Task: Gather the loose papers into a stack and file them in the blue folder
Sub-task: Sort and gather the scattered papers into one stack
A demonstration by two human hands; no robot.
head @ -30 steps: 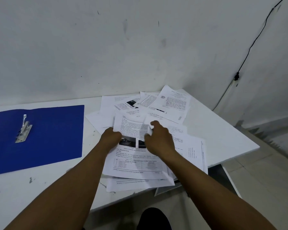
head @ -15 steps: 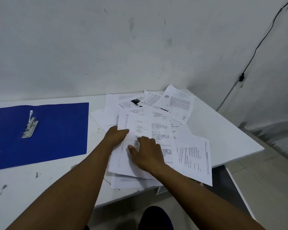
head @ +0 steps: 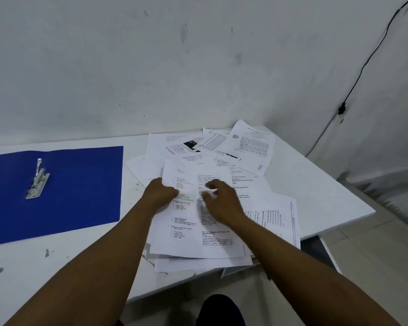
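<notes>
Several loose printed papers [head: 250,149] lie scattered over the right half of the white table [head: 316,191]. Nearest me a small uneven stack [head: 191,241] has formed, overhanging the front edge. My left hand [head: 160,192] grips that stack's left edge, thumb on top of the uppermost sheet. My right hand [head: 219,201] hovers over the middle of the top sheet, fingers curled and apart, blurred by motion. The open blue folder [head: 80,191] lies flat at the left, its metal clip [head: 37,180] standing up.
A grey wall stands right behind the table. A black cable [head: 363,67] runs down the wall at the right. The table's right corner [head: 372,210] ends over a tiled floor. Dark scuffs mark the tabletop at the front left.
A sheet with two photos that lay on top is now covered by a text page. My right hand has moved from the stack's top edge down and then up over the sheet's middle.
</notes>
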